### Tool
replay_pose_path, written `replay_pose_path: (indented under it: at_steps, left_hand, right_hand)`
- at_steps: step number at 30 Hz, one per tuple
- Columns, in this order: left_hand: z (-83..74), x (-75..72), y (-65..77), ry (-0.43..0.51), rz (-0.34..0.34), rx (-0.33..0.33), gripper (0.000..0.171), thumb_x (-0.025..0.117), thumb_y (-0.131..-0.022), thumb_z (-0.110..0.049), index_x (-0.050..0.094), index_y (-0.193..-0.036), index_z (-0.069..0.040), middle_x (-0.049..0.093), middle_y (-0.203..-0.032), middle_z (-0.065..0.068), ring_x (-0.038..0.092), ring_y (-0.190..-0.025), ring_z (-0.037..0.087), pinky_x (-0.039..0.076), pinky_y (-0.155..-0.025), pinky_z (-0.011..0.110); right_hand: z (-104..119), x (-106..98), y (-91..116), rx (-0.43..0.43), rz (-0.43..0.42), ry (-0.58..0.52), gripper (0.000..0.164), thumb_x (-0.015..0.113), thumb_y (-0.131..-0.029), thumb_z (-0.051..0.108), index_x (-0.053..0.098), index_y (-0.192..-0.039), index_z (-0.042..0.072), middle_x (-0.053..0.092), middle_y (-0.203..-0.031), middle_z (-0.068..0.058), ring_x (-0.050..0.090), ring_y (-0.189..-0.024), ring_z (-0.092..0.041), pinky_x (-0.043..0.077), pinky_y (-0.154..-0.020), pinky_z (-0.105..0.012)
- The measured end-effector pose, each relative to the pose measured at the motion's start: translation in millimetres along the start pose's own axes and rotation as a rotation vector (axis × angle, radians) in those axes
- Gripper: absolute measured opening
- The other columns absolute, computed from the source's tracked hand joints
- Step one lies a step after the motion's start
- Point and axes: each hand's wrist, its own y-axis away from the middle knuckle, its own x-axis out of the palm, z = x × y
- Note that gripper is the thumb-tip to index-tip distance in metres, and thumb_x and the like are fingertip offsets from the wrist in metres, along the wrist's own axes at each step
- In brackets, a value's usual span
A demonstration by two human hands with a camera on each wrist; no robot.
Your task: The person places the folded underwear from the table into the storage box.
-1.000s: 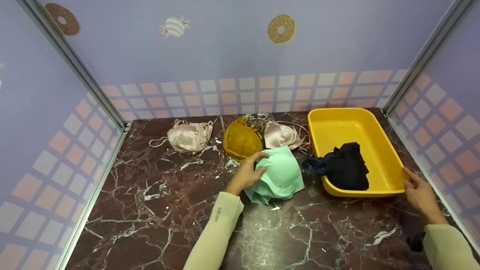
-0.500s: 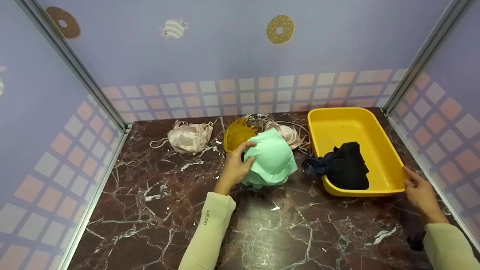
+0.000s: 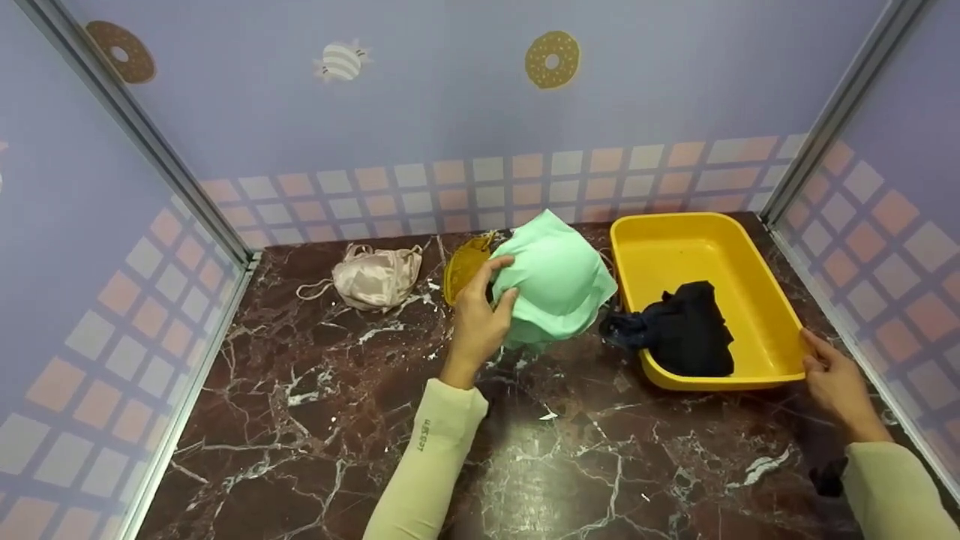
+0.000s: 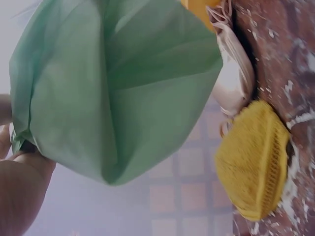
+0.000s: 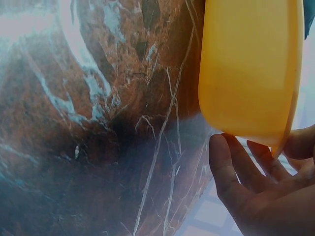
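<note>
My left hand (image 3: 480, 315) pinches a mint-green bra (image 3: 559, 277) by its left edge, between thumb and fingers. In the left wrist view the bra (image 4: 118, 88) hangs up off the table, its folded cup spread wide. My right hand (image 3: 840, 386) grips the near right corner of a yellow plastic basin (image 3: 772, 322). From the right wrist view, the thumb lies over the rim and the fingers (image 5: 224, 160) touch the outside wall. A black garment (image 3: 690, 334), with dark blue lacy fabric (image 3: 626, 330) at its left end, drapes over the basin's left wall.
A mustard-yellow bra (image 3: 465, 270) lies behind the left hand, partly covered by the green one. Farther left lies a pale pink satin bra (image 3: 379, 277). Another satin bra (image 4: 234, 69) shows in the left wrist view. Walls enclose the marble-patterned table (image 3: 300, 450) at the back and sides.
The left hand has lifted the green bra off the table and away toward the back wall, so it now hides the second satin bra in the head view. The right hand and basin stay put.
</note>
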Motion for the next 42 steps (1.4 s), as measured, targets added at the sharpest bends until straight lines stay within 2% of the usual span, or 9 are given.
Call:
replay_pose_path:
  at_steps: [6, 9, 11, 21, 27, 33, 38, 40, 42]
  left_hand:
    - [-36.4, 10.7, -13.6, 0.082, -0.017, 0.066, 0.041, 0.058, -0.071, 0.014, 0.049, -0.110, 0.005, 0.053, -0.111, 0.015, 0.046, -0.107, 0.022, 0.032, -0.091, 0.029]
    - [-49.3, 18.3, -17.0, 0.106, 0.005, 0.062, 0.040, 0.056, -0.072, 0.014, 0.048, -0.110, 0.007, 0.052, -0.112, 0.016, 0.046, -0.107, 0.021, 0.032, -0.092, 0.028]
    - [-55.4, 24.8, -18.8, 0.120, 0.012, 0.070, 0.040, 0.056, -0.072, 0.014, 0.047, -0.110, 0.007, 0.051, -0.113, 0.016, 0.045, -0.108, 0.021, 0.032, -0.092, 0.028]
    - [-76.8, 77.0, -24.7, 0.159, 0.064, 0.133, 0.041, 0.058, -0.071, 0.012, 0.047, -0.111, 0.005, 0.052, -0.111, 0.017, 0.048, -0.104, 0.019, 0.034, -0.089, 0.026]
    - [-65.2, 125.2, -23.1, 0.192, 0.110, 0.156, 0.044, 0.060, -0.074, 0.005, 0.047, -0.115, -0.004, 0.051, -0.115, 0.008, 0.043, -0.109, 0.010, 0.030, -0.092, 0.024]
    - [-50.9, 172.5, -11.9, 0.154, 0.174, 0.190, 0.041, 0.058, -0.077, -0.001, 0.047, -0.116, -0.008, 0.049, -0.116, 0.002, 0.037, -0.113, 0.005, 0.027, -0.094, 0.022]
    - [-33.4, 195.8, 7.0, 0.054, 0.229, 0.144, 0.039, 0.059, -0.078, -0.001, 0.048, -0.114, -0.009, 0.049, -0.114, 0.000, 0.035, -0.112, 0.002, 0.024, -0.094, 0.018]
    - [-28.5, 201.3, 12.5, 0.022, 0.232, 0.126, 0.038, 0.059, -0.077, -0.001, 0.048, -0.113, -0.009, 0.049, -0.114, 0.001, 0.035, -0.113, 0.003, 0.024, -0.094, 0.017]
    - [-25.0, 206.2, 16.3, -0.008, 0.232, 0.113, 0.038, 0.060, -0.077, -0.002, 0.049, -0.112, -0.009, 0.048, -0.114, 0.001, 0.035, -0.113, 0.004, 0.023, -0.094, 0.017]
  right_hand:
    - [-2.0, -0.7, 0.5, 0.001, 0.012, 0.008, 0.043, 0.032, -0.091, 0.009, 0.027, -0.132, -0.001, 0.031, -0.122, -0.037, 0.042, -0.085, -0.037, 0.032, -0.054, -0.022]
    - [-2.1, -0.4, 0.1, -0.013, 0.004, 0.018, 0.043, 0.034, -0.090, 0.007, 0.028, -0.131, -0.003, 0.033, -0.120, -0.038, 0.043, -0.088, -0.038, 0.031, -0.059, -0.018]
    - [-1.3, -0.2, -0.4, -0.024, -0.005, 0.013, 0.042, 0.035, -0.089, 0.005, 0.029, -0.130, -0.004, 0.034, -0.118, -0.039, 0.043, -0.086, -0.039, 0.031, -0.057, -0.016]
    - [0.1, -0.5, -0.3, -0.020, -0.022, -0.017, 0.041, 0.034, -0.091, 0.007, 0.030, -0.130, -0.003, 0.033, -0.120, -0.037, 0.042, -0.089, -0.039, 0.030, -0.055, -0.014]
    - [-1.2, 0.1, 0.8, -0.015, -0.026, -0.031, 0.041, 0.035, -0.090, 0.007, 0.030, -0.130, -0.003, 0.034, -0.119, -0.038, 0.043, -0.080, -0.035, 0.032, -0.048, -0.018]
    - [-2.2, 1.6, 0.5, -0.028, -0.044, -0.041, 0.041, 0.035, -0.089, 0.005, 0.032, -0.130, -0.003, 0.036, -0.119, -0.037, 0.044, -0.077, -0.034, 0.033, -0.045, -0.021]
    - [-2.1, 1.7, 0.7, -0.014, -0.031, -0.019, 0.041, 0.035, -0.090, 0.005, 0.031, -0.130, -0.003, 0.036, -0.118, -0.037, 0.047, -0.086, -0.040, 0.038, -0.057, -0.028]
    - [-1.9, 1.1, 0.6, -0.008, -0.027, -0.013, 0.042, 0.034, -0.090, 0.005, 0.031, -0.131, -0.003, 0.036, -0.119, -0.037, 0.044, -0.095, -0.042, 0.038, -0.066, -0.032]
    - [-1.9, 0.2, 0.7, 0.002, -0.028, -0.011, 0.042, 0.034, -0.090, 0.005, 0.030, -0.131, -0.002, 0.036, -0.119, -0.036, 0.044, -0.097, -0.042, 0.038, -0.067, -0.032]
